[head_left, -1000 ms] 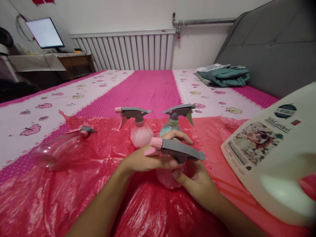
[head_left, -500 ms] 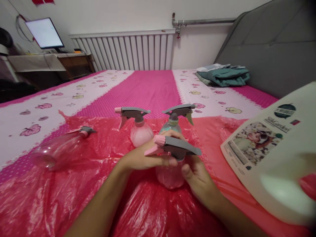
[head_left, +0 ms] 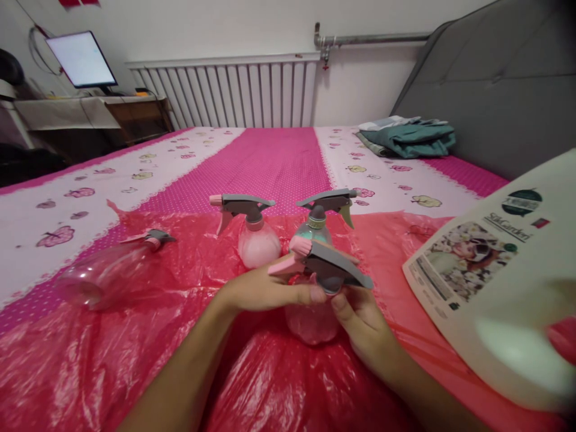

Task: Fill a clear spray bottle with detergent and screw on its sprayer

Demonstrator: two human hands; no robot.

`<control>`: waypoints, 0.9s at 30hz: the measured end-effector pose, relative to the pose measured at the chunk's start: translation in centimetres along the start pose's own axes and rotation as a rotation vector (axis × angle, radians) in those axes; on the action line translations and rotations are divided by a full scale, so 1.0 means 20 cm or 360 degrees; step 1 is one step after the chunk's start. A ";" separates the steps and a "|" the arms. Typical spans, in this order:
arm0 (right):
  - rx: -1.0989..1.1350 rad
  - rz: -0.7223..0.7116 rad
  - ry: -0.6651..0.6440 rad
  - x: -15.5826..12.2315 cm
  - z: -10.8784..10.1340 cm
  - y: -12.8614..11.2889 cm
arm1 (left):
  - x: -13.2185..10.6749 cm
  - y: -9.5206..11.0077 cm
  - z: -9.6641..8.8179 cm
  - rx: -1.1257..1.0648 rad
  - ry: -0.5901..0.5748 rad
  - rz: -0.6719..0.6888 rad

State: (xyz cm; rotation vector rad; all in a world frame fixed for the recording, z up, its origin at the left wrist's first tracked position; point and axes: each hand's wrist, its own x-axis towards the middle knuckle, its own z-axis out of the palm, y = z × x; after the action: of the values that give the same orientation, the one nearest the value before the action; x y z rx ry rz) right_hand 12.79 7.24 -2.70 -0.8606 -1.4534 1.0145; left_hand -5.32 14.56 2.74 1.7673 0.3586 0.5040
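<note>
- Front spray bottle [head_left: 312, 324]: see-through pinkish body, grey head, pink nozzle and trigger.
- Milky spray bottle [head_left: 260, 246], beyond the front spray bottle, to its left: pale pink body and collar, grey head, pink nozzle and trigger.
- Teal-tinted spray bottle [head_left: 309, 230], directly beyond it: yellow-green collar and trigger, grey head.
- Lying spray bottle [head_left: 105, 273], far left of it: clear body, grey-and-pink head.
- Plastic sheet [head_left: 261, 384], beneath it: glossy translucent red.
- SilkGarden jug [head_left: 504, 306], right of it: cream-white, flower-patterned label picture, dark green emblem.
- Bedspread [head_left: 279, 165], beyond it: white-dotted magenta band between pale pink bands with pink and yellow motifs.
</note>
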 end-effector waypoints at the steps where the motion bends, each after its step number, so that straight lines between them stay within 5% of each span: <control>1: 0.0009 0.0009 -0.0003 0.00 0.00 0.00 | 0.00 0.00 0.00 -0.0023 -0.0023 0.0010; 13: 0.0106 0.0030 -0.0016 -0.01 0.01 -0.02 | 0.02 0.00 0.00 -0.0009 -0.0185 0.0032; 27: 0.0024 -0.0083 -0.0141 0.00 0.00 -0.01 | 0.00 0.03 0.01 -0.0254 -0.0067 -0.0178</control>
State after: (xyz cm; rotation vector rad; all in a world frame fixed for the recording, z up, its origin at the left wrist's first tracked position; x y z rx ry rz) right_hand 12.87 7.15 -2.62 -0.7714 -1.5329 1.0343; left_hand -5.21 14.15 3.24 1.5920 0.3750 0.4041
